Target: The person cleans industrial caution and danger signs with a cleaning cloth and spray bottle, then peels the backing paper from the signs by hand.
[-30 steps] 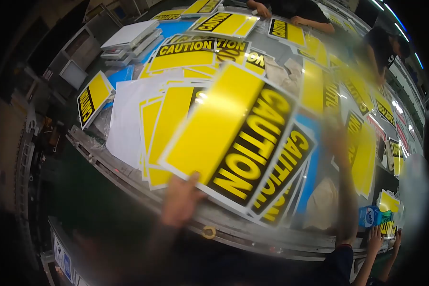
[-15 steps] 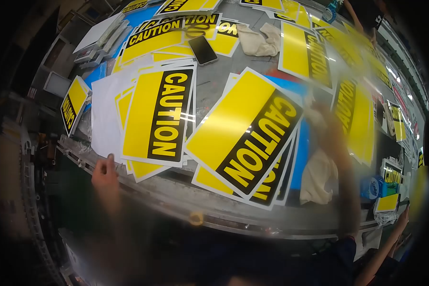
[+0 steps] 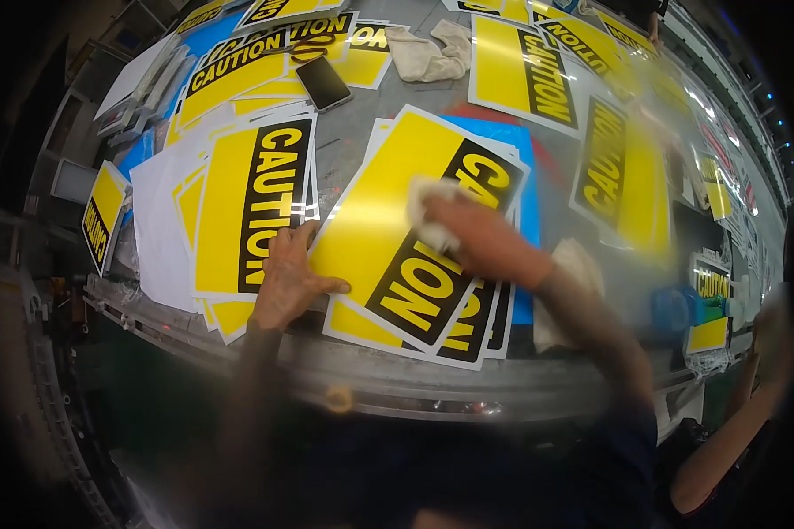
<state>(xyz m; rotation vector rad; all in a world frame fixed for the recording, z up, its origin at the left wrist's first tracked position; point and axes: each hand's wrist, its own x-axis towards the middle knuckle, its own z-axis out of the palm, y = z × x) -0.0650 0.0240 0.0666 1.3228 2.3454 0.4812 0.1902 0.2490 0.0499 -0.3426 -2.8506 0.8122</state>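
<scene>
A yellow and black CAUTION sign lies tilted on a stack of similar signs in front of me. My right hand, slightly blurred, presses a white cloth on its face, over the black lettering band. My left hand rests at the sign's lower left corner, fingers apart, the thumb lying on the edge. Its fingertips reach toward the neighbouring stack of CAUTION signs, which sits on white paper.
A phone and a crumpled cloth lie at the back. Another cloth is by my right forearm. More signs spread to the right, with a blue bottle. Another person's arm shows at lower right.
My right hand has come left from beyond the stack onto the sign with the cloth. My left hand has moved from the table edge up to the sign's corner. The view has shifted.
</scene>
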